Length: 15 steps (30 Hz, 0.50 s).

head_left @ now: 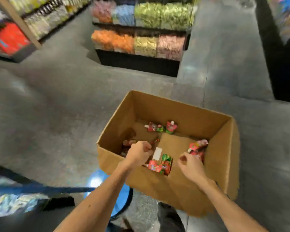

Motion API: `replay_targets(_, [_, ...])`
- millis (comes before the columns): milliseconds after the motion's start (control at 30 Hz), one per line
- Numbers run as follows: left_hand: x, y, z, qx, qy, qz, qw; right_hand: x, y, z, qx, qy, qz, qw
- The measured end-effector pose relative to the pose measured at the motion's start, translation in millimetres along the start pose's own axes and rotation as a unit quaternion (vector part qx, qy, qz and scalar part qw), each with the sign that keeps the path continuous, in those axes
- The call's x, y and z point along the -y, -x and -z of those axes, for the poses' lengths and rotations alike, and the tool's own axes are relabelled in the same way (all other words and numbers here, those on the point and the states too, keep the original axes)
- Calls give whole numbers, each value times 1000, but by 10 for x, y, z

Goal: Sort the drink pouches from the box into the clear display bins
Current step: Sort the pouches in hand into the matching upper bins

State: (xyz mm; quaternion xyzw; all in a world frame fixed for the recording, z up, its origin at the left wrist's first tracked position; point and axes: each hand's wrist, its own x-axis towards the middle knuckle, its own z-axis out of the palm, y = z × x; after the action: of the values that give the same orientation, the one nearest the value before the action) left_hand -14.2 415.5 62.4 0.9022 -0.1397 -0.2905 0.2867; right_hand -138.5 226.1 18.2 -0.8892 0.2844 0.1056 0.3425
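Blue and round, a stand (99, 180), perhaps a stool, showed beneath the near corner of the cardboard box (174, 109), which seemed raised on it so the person could reach in without bending to the floor (57, 106). Both bare forearms reached over the near wall. The left hand (139, 152) hung over the left side of the box with its fingers curled; something small and red lay at its fingertips, but the blur made it impossible to tell whether it was pinched. The right hand (190, 163) was curled too, just before the right-hand pouches (197, 147), and whether it held one could not be told either. Between the two hands lay the nearest pouches (160, 164), red and green, against the near wall beside a white label (157, 153) on the bottom. A few dark red ones, the left pouches (128, 142), sat in the shadowed left corner, and the far pouches (161, 127) lay along the back wall. With so few left and so much bare bottom showing, the box looked nearly emptied, and two hands working at once suited gathering scattered stragglers. Well beyond the box stood the clear display bins (141, 41), stacked in tiers and each filled with one colour, which was probably why the pouches had to be sorted.
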Motion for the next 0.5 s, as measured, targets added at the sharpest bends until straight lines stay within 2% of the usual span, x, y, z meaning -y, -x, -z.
replay_targets(133, [300,-846,-262,59,-60,69,994,-308,-764,-368,101,-3,-105,989])
replay_targets(300, [747,-1621,-441,117,-164,133,970,-491,-1327,-876,171,-58,-238,954])
replay_targets(433, [1201,-1987,-615,211,-209,168,940,-534,-1422,-1378,253,-21,-232,939])
replay_targets(500, [1400,-2163,-705,246,-233,163,926,-532,-1438,-1615,267,7,-220,938])
